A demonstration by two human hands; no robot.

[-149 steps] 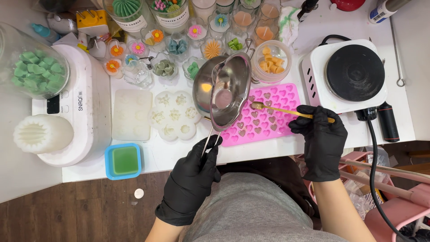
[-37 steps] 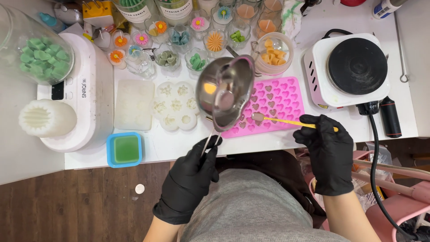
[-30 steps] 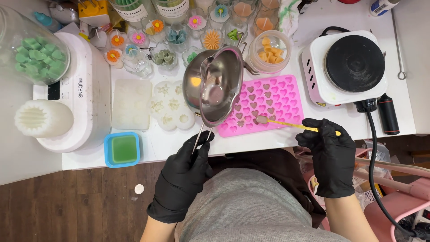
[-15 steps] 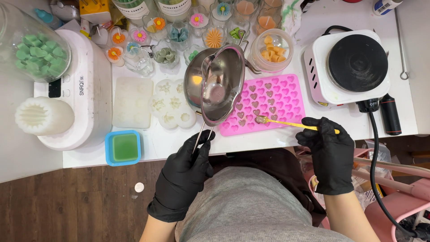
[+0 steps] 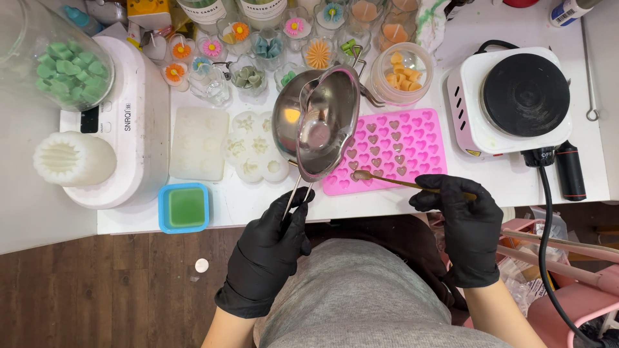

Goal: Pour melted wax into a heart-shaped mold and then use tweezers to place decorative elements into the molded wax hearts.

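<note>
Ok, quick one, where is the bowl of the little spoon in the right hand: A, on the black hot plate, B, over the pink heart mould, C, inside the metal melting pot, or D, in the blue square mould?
B: the right hand holds the spoon with its bowl over the near-left corner of the pink heart mould, beside the metal melting pot that the left hand holds by its handle.

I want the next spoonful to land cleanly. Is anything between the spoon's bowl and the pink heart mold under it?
Nothing visible. The spoon, held by the right hand, has its bowl directly over the pink heart mold. The metal pot, held by the left hand, covers only the mold's left edge.
</note>
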